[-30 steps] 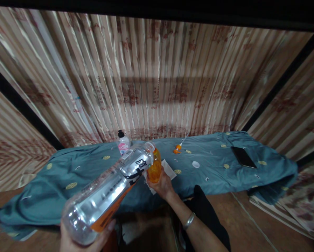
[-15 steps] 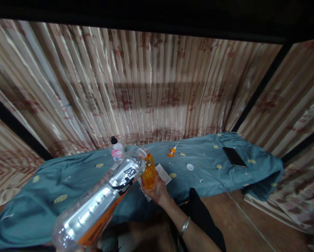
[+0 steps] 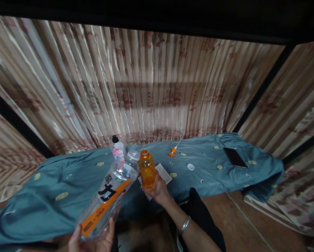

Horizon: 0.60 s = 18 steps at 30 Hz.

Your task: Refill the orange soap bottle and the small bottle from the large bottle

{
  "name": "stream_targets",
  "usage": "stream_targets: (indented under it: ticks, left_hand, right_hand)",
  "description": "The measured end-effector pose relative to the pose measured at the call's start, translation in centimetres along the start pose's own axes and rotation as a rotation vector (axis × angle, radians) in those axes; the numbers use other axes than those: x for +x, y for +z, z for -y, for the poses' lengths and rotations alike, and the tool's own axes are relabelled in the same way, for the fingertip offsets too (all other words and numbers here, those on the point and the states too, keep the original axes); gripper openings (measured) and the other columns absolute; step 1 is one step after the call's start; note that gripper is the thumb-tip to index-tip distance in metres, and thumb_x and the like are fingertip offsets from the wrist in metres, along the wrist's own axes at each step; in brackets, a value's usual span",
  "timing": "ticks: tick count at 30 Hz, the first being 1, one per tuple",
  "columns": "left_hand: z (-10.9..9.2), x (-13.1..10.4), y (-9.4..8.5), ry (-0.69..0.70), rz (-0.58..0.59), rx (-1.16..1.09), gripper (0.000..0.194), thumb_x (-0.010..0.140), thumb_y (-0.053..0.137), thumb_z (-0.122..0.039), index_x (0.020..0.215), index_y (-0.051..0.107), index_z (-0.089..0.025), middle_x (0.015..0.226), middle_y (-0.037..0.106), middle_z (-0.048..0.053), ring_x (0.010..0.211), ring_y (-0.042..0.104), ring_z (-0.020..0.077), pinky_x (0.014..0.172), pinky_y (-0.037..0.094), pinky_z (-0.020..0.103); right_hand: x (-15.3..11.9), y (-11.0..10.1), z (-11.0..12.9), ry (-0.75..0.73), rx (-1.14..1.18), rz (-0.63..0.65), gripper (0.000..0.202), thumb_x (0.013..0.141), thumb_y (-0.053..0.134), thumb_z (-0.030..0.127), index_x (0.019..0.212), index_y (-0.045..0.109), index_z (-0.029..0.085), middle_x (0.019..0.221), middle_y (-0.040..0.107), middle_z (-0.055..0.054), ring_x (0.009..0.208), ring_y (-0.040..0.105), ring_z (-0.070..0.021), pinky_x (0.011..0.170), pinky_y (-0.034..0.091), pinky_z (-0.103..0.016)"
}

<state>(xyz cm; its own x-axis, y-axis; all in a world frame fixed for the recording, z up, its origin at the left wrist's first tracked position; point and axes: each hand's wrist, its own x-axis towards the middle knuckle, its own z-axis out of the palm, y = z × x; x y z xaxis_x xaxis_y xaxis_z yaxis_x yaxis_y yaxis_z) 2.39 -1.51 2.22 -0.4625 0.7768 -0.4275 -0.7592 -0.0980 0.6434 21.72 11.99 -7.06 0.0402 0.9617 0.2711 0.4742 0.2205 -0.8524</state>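
My left hand (image 3: 95, 241) is closed round the lower part of a large clear bottle (image 3: 106, 196) with an orange and black label, tilted with its open mouth up and to the right. My right hand (image 3: 158, 189) grips a small orange see-through bottle (image 3: 146, 169) near its base; it stands nearly upright, uncapped. The two bottle necks are close together; whether they touch I cannot tell. Behind them is a clear bottle with a black cap and pink label (image 3: 118, 150). An orange pump top (image 3: 173, 151) lies on the blue-green cloth (image 3: 80, 171).
A white round cap (image 3: 190, 167) lies right of a white paper (image 3: 164, 174), which is partly behind my right hand. A dark phone (image 3: 235, 157) rests farther right. Striped curtains (image 3: 151, 87) hang behind the bed, with dark frame bars at both sides.
The large bottle has come down at its mouth and turned more upright, away from the small bottle's opening. Its label now faces me. The small orange bottle has barely moved.
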Motion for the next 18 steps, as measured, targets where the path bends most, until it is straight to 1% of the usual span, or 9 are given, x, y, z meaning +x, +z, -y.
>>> stream_targets:
  ticks: [2, 3, 4, 6, 9, 11, 14, 18]
  left_hand:
    - [0.1, -0.1, 0.3, 0.040, 0.040, -0.019, 0.068, 0.046, 0.080, -0.033, 0.113, 0.074, -0.019, 0.114, 0.080, 0.017, 0.097, 0.077, 0.0403, 0.073, 0.066, 0.046]
    - [0.1, -0.1, 0.4, 0.073, 0.064, -0.033, 0.069, 0.048, 0.080, -0.037, 0.114, 0.074, -0.018, 0.115, 0.079, 0.019, 0.098, 0.077, 0.0427, 0.074, 0.065, 0.050]
    - [0.2, -0.2, 0.5, 0.057, 0.096, -0.033, 0.069, 0.050, 0.080, -0.038, 0.115, 0.074, -0.016, 0.116, 0.078, 0.021, 0.103, 0.075, 0.0453, 0.077, 0.064, 0.054]
    - [0.2, -0.3, 0.7, 0.041, 0.074, -0.071, 0.060, 0.055, 0.078, -0.040, 0.110, 0.074, -0.017, 0.113, 0.079, 0.020, 0.100, 0.076, 0.0435, 0.075, 0.065, 0.052]
    - [0.3, -0.7, 1.1, 0.006, -0.021, -0.154, 0.040, 0.067, 0.070, -0.040, 0.102, 0.074, -0.020, 0.100, 0.080, 0.014, 0.083, 0.077, 0.0342, 0.060, 0.064, 0.041]
    - [0.5, -1.0, 1.4, -0.017, -0.054, -0.190, 0.032, 0.078, 0.062, -0.040, 0.101, 0.073, -0.020, 0.097, 0.079, 0.013, 0.075, 0.075, 0.0302, 0.053, 0.060, 0.036]
    - [0.9, -1.3, 1.7, -0.088, -0.098, -0.180, 0.034, 0.088, 0.052, -0.039, 0.105, 0.071, -0.018, 0.098, 0.077, 0.016, 0.076, 0.073, 0.0300, 0.053, 0.059, 0.034]
    - [1.1, -1.1, 1.6, -0.130, -0.123, -0.131, 0.036, 0.085, 0.050, -0.034, 0.111, 0.069, -0.017, 0.097, 0.076, 0.019, 0.078, 0.074, 0.0311, 0.059, 0.062, 0.039]
  right_hand:
    - [0.0, -0.1, 0.1, -0.003, 0.007, 0.016, 0.068, 0.068, 0.082, 0.033, 0.131, 0.058, 0.023, 0.103, 0.078, -0.009, 0.096, 0.077, -0.0336, 0.087, 0.062, -0.047]
    - [0.0, -0.2, 0.1, -0.006, 0.013, 0.024, 0.067, 0.069, 0.082, 0.034, 0.131, 0.058, 0.023, 0.102, 0.078, -0.008, 0.095, 0.077, -0.0329, 0.086, 0.062, -0.046]
    - [0.0, -0.2, 0.0, -0.009, 0.019, 0.029, 0.066, 0.070, 0.082, 0.035, 0.130, 0.057, 0.024, 0.103, 0.078, -0.008, 0.095, 0.077, -0.0325, 0.086, 0.062, -0.045]
    - [0.0, -0.2, -0.1, -0.001, 0.014, 0.028, 0.062, 0.071, 0.082, 0.037, 0.128, 0.058, 0.024, 0.102, 0.078, -0.008, 0.094, 0.077, -0.0325, 0.083, 0.063, -0.045]
    - [0.0, -0.1, -0.3, 0.022, -0.024, 0.008, 0.060, 0.072, 0.082, 0.040, 0.126, 0.059, 0.024, 0.100, 0.078, -0.008, 0.091, 0.078, -0.0325, 0.081, 0.064, -0.045]
    - [0.0, 0.0, -0.3, 0.018, -0.037, -0.004, 0.061, 0.072, 0.082, 0.040, 0.126, 0.060, 0.024, 0.098, 0.078, -0.007, 0.089, 0.077, -0.0316, 0.080, 0.064, -0.043]
    - [0.0, -0.1, -0.4, 0.000, -0.041, -0.003, 0.063, 0.070, 0.083, 0.039, 0.127, 0.060, 0.024, 0.098, 0.078, -0.006, 0.090, 0.077, -0.0301, 0.081, 0.064, -0.041]
    - [0.1, -0.2, -0.3, -0.029, -0.027, 0.007, 0.068, 0.070, 0.083, 0.038, 0.131, 0.057, 0.023, 0.100, 0.079, -0.007, 0.090, 0.078, -0.0301, 0.081, 0.064, -0.042]
